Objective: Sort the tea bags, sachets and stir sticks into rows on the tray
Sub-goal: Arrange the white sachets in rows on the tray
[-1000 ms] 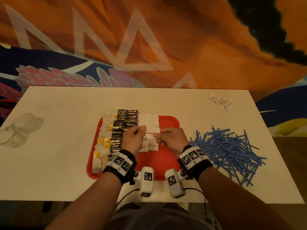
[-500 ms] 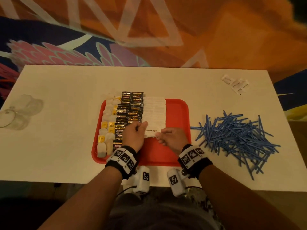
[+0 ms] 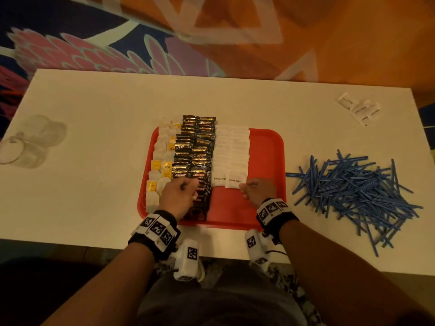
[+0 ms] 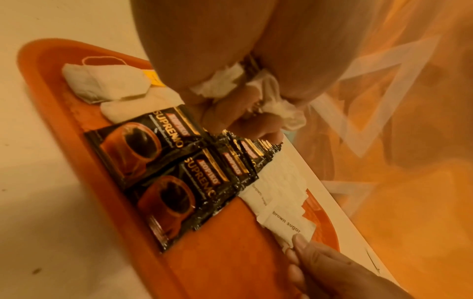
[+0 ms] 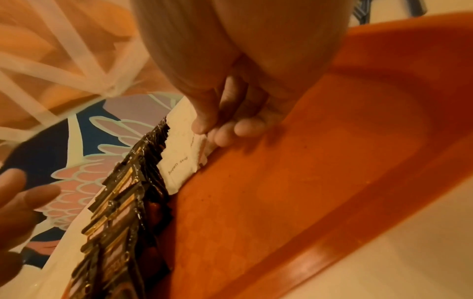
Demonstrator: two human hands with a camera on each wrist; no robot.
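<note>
My right hand [image 3: 257, 191] pinches the corner of the nearest white "brown sugar" sachet [image 3: 236, 180] at the near end of the white row on the red tray [image 3: 266, 161]. My left hand [image 3: 180, 196] is curled round crumpled white paper [image 4: 276, 105] above the black coffee sachets [image 3: 196, 151]. Tea bags [image 3: 160, 165] line the tray's left side; blue stir sticks [image 3: 353, 187] lie heaped on the table [image 3: 94, 114].

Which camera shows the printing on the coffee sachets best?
The left wrist view: the nearest coffee sachets fill it, brand lettering and cup picture readable. The head view shows the whole dark row, lettering tiny. The right wrist view catches only overlapping edges.
</note>
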